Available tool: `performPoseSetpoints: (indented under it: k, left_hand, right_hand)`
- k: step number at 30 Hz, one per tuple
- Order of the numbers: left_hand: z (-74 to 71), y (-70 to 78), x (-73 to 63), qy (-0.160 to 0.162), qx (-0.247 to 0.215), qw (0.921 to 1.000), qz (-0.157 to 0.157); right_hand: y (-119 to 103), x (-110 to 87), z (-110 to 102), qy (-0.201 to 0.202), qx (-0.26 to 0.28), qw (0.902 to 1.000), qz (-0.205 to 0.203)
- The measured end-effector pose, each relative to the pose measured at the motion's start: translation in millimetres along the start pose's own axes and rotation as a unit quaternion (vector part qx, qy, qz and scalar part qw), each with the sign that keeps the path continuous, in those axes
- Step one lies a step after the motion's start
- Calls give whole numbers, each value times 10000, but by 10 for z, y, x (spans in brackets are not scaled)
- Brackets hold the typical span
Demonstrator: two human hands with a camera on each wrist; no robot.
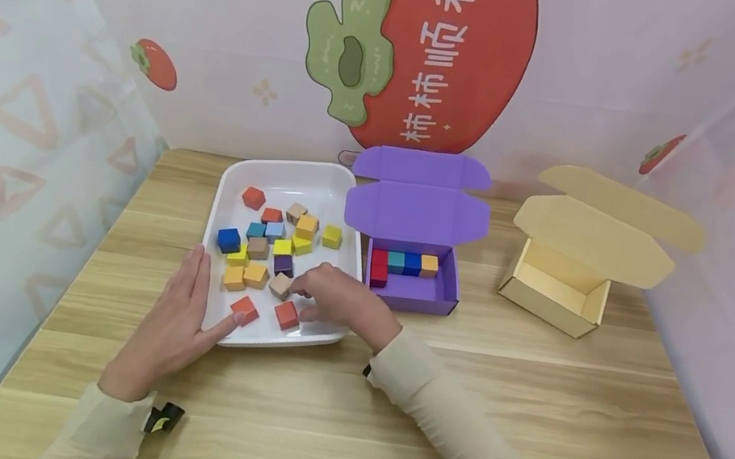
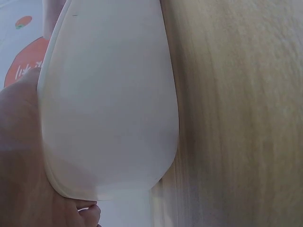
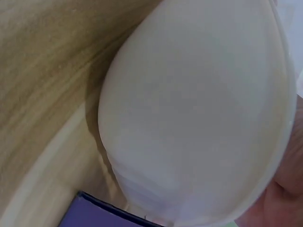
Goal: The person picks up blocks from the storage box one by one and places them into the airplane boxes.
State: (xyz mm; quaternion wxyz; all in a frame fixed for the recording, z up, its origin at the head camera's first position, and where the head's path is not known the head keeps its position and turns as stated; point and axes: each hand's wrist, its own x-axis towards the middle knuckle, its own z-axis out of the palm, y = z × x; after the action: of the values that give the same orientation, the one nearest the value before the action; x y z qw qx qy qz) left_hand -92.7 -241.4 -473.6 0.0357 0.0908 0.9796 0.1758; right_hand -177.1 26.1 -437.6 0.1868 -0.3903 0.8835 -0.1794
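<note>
A white tray [image 1: 288, 343] full of loose coloured cubes lies in the head view. Along its left rim lie the straight fingers of my left hand [image 1: 169, 326], the thumb reaching over the front corner to an orange-red cube [image 1: 244, 310]. My right hand [image 1: 344, 297] reaches over the tray's right side, its fingertips beside a plain wooden cube [image 1: 280, 285]. Its thumb is close to another red cube [image 1: 286, 315]; a gap shows between thumb and index finger. Both wrist views are mostly filled by the tray's outer wall [image 2: 109, 104], with part of each hand at the edge.
Right of the tray stands an open purple box [image 1: 414, 298] holding several cubes: red, teal, blue and orange. Farther right is an open tan cardboard box [image 1: 546, 304]. Both lids tilt back. The wooden table [image 1: 332, 428] meets a patterned curtain behind.
</note>
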Motion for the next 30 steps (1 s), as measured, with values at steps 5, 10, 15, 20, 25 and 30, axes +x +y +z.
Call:
performPoseSetpoints:
  k: [5, 10, 15, 20, 25, 30]
  left_hand:
    - [-13, 24, -10, -39, 27, 10000, -15]
    - [-16, 32, -14, -50, 33, 10000, -18]
    - [-2, 30, -12, -47, 43, 10000, -31]
    - [9, 31, -1, -35, 64, 10000, -44]
    - [-1, 43, 3, -36, 40, 10000, -78]
    - [-8, 42, 2, -37, 74, 10000, -55]
  right_hand:
    - [-8, 37, 54, 8, -30, 10000, -55]
    - [-8, 55, 100, 28, 13, 9999, -123]
    - [5, 53, 121, 83, 13, 9997, -237]
    - [45, 1, 84, 162, 281, 9990, -310]
    - [113, -144, -81, 333, 415, 9979, -363]
    - [189, -392, -327, 625, 731, 9954, 9]
